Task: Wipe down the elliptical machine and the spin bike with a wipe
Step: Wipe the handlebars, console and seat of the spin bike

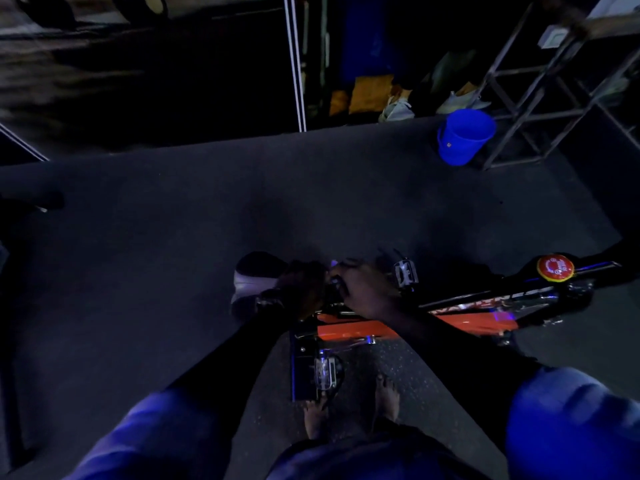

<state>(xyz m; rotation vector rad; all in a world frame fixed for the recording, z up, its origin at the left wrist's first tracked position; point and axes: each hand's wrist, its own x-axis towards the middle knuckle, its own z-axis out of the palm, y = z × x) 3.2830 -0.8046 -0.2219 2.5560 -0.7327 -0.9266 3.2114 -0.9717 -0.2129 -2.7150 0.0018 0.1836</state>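
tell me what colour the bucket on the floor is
Blue bucket, seen in the head view.

Two hands, one bucket, two pedals.

Dim gym: spin bike, rubber flooring

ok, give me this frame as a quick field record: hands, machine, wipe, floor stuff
left hand: on spin bike, beside right hand; grip unclear in the dark
right hand: on the same spot of the bike
spin bike: orange and black frame, red knob, two pedals showing
wipe: cannot tell, too dark
blue bucket: on floor, far right
shoe: on floor, just left of hands
feet: bare, near pedal
elliptical: not identifiable
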